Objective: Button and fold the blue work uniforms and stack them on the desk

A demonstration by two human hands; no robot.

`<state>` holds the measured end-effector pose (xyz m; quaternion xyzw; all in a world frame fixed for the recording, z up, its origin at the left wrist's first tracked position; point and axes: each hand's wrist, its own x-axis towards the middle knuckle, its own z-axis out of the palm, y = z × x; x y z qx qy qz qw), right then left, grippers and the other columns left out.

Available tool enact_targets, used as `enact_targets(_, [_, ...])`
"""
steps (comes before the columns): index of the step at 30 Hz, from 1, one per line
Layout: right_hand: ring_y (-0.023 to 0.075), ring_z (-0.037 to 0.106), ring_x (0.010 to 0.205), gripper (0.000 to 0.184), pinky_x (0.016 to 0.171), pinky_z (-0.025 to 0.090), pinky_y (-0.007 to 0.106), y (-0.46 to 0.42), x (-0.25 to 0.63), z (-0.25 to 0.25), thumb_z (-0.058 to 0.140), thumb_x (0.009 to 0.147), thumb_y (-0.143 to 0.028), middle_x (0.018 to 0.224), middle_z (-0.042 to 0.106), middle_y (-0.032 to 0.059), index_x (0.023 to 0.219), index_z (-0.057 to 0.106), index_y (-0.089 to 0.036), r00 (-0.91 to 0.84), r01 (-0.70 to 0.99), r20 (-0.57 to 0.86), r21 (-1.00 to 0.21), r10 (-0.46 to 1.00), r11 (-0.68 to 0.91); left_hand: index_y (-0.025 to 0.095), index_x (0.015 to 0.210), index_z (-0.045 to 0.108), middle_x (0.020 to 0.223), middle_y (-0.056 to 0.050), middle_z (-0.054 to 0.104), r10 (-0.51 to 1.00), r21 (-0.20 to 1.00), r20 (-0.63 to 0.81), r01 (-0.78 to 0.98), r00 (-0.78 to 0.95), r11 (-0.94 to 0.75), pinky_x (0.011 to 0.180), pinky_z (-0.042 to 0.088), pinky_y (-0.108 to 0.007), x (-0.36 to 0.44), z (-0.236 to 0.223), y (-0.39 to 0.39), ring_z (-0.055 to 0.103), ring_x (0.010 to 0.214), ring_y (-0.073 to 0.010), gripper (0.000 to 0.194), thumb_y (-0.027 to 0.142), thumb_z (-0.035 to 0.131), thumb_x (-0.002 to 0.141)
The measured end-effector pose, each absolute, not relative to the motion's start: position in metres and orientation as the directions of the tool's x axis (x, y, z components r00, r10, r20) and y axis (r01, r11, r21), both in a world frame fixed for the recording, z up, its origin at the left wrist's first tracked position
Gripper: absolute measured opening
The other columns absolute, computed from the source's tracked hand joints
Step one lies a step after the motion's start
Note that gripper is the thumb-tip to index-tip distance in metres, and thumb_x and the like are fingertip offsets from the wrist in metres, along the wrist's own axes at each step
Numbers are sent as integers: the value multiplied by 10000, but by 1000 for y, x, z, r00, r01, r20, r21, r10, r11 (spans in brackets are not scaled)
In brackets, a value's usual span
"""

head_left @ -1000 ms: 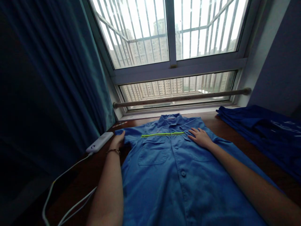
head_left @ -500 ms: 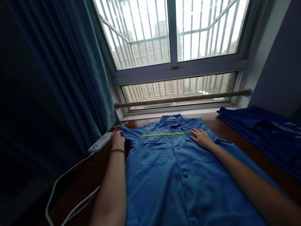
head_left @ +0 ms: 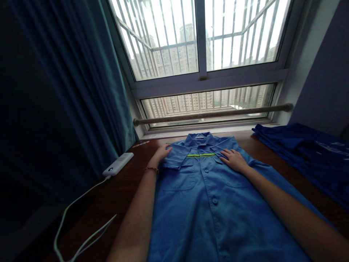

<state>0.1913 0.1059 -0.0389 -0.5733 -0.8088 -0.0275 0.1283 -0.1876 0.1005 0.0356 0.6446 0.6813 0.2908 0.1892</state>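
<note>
A blue button-up work shirt point(head_left: 188, 214) lies front side up, its collar toward the window and a yellow-green stripe across the chest. Its left-side sleeve point(head_left: 176, 155) is folded inward over the chest, covering part of the stripe and a pocket flap. My left hand point(head_left: 161, 153) rests at the outer edge of that fold, fingers loosely extended and touching the cloth. Flat on the right chest, near the other folded sleeve, lies my right hand point(head_left: 233, 160) with its fingers spread.
A white power bank point(head_left: 118, 164) with a white cable point(head_left: 81, 196) sits left on the brown wooden surface point(head_left: 131, 185). Darker blue folded cloth point(head_left: 305, 153) lies at the right. A blue curtain point(head_left: 89, 91) hangs left; a rail point(head_left: 212, 115) crosses the barred window.
My left hand has moved to the right, bringing the left-side sleeve over onto the chest, and its pinch has loosened. My right hand stays in place on the shirt.
</note>
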Motion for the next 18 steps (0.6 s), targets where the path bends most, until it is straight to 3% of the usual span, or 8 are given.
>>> enact_targets(5, [287,325,1188,557,944,274,434,105,192,-37,236,816,-598,1323,390,16,1258,409,-306,-316,934,223,-97,922,344,220,1194,464,1358,-96,335,985,429,132,902,-115,48,1005,125,-512,-153,-14,99,217,1269,-282,449,420,436,793])
enact_targets(9, [294,311,1199,566,949,266,447,104,192,-36,218,812,-611,1338,369,8,1270,384,-323,-317,935,210,-95,925,342,251,1282,350,1393,-78,268,986,144,137,987,-95,75,989,143,-528,-153,-29,97,196,1272,-280,519,503,253,839])
enact_targets(18, [308,256,1228,598,968,224,467,109,192,-39,184,796,-638,1382,290,-7,1306,306,-350,-290,946,146,-106,946,306,269,1289,343,1391,-71,275,979,90,166,991,-114,100,977,188,-524,-155,-30,103,216,1260,-292,599,591,189,807])
